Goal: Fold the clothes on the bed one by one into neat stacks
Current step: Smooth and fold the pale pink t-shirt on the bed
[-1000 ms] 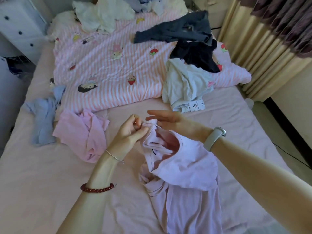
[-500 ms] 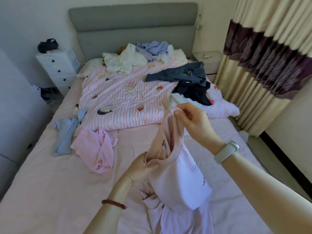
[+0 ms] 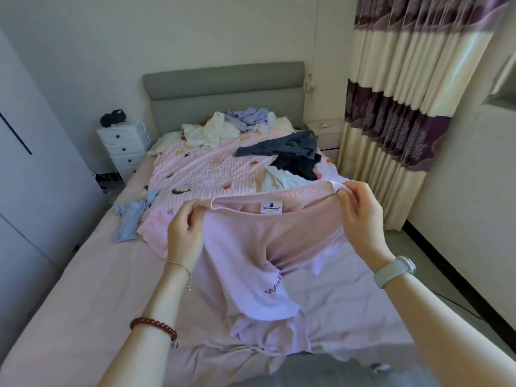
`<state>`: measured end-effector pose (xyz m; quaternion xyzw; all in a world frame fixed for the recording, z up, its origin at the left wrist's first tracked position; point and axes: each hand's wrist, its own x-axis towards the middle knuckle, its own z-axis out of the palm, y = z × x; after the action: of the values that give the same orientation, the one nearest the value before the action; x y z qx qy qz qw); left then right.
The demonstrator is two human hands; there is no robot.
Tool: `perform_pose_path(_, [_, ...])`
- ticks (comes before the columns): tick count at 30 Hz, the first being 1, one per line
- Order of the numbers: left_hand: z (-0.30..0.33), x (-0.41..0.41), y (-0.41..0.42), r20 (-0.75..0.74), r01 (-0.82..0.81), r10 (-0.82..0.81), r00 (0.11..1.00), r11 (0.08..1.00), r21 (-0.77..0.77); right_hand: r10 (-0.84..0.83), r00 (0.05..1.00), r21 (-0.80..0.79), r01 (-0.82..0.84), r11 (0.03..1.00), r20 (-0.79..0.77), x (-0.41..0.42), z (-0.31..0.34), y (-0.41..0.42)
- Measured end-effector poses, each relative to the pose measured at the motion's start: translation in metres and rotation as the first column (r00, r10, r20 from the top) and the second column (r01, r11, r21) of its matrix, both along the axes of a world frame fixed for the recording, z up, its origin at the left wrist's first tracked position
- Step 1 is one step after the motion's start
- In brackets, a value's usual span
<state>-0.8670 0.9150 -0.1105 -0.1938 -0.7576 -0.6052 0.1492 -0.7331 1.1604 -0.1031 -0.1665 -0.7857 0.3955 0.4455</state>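
Note:
A pale pink T-shirt point(image 3: 245, 247) hangs in the air over the foot of the bed point(image 3: 69, 303), its neckline stretched wide with a white label showing. My left hand point(image 3: 185, 230) pinches the left end of the collar, and my right hand point(image 3: 360, 216) pinches the right end. The shirt's lower part lies crumpled on the sheet. Other clothes lie on the bed: a pink garment point(image 3: 156, 230) and a light blue one point(image 3: 131, 219) at the left, a white one point(image 3: 282, 178), a black one point(image 3: 298, 164) and a dark blue one point(image 3: 282, 146) on the striped quilt point(image 3: 201, 171).
A heap of white and lilac clothes point(image 3: 231, 125) lies by the grey headboard point(image 3: 223, 90). A white drawer unit point(image 3: 122, 149) stands left of the bed, a wardrobe point(image 3: 33, 177) nearer left. Striped curtains point(image 3: 405, 107) hang along the right, with a floor strip beside the bed.
Both hands rose and moved apart, spreading the shirt's collar wide between them. The view tilted up, bringing the headboard and the wall into sight.

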Motion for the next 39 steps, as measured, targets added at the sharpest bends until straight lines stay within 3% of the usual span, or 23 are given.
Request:
perform_pose_path(5, [0.075, 0.055, -0.037, -0.265, -0.060, 0.057, 0.962, 0.998, -0.004, -0.088, 0.993, 0.137, 0.097, 0.986, -0.073, 0.053, 0.052, -0.031])
perform_pose_path(9, [0.114, 0.084, -0.076, -0.366, -0.073, 0.074, 0.928, 0.997, 0.017, -0.027, 0.986, 0.153, 0.053, 0.987, -0.165, 0.089, 0.096, -0.057])
perform_pose_path(13, [0.100, 0.113, -0.126, -0.276, -0.056, 0.013, 0.961, 0.987, -0.149, 0.055, 0.993, 0.200, -0.075, 0.977, 0.103, 0.132, 0.092, -0.081])
perform_pose_path(15, [0.083, 0.137, -0.152, -0.262, -0.060, 0.012, 0.965, 0.983, -0.175, 0.043, 0.990, 0.242, -0.074, 0.967, 0.132, 0.156, 0.081, -0.099])
perform_pose_path(20, [0.041, 0.184, -0.207, -0.244, -0.245, 0.175, 0.954, 0.922, -0.299, -0.035, 0.909, 0.443, -0.168, 0.881, 0.414, 0.200, 0.053, -0.136])
perform_pose_path(24, [0.018, 0.195, -0.225, -0.222, -0.232, 0.160, 0.962, 0.906, -0.354, 0.039, 0.815, 0.348, -0.289, 0.892, 0.578, 0.217, 0.032, -0.140])
perform_pose_path(27, [0.013, 0.192, -0.224, -0.242, -0.227, 0.141, 0.960, 0.900, -0.373, 0.175, 0.861, 0.213, -0.307, 0.928, 0.478, 0.214, 0.016, -0.139])
perform_pose_path(30, [0.010, 0.175, -0.215, -0.295, -0.356, 0.252, 0.922, 0.851, -0.385, 0.149, 0.897, 0.160, -0.233, 0.959, 0.415, 0.194, 0.005, -0.134])
perform_pose_path(32, [0.009, 0.157, -0.206, -0.329, -0.413, 0.294, 0.897, 0.822, -0.393, 0.026, 0.920, 0.256, -0.136, 0.957, 0.391, 0.175, 0.000, -0.128])
perform_pose_path(35, [0.002, 0.119, -0.185, -0.372, -0.423, 0.283, 0.884, 0.822, -0.381, -0.155, 0.949, 0.492, 0.000, 0.871, 0.275, 0.138, -0.008, -0.115])
perform_pose_path(39, [-0.021, 0.050, -0.144, -0.397, -0.417, 0.271, 0.877, 0.839, -0.349, -0.218, 0.965, 0.547, 0.107, 0.831, 0.142, 0.069, -0.023, -0.081])
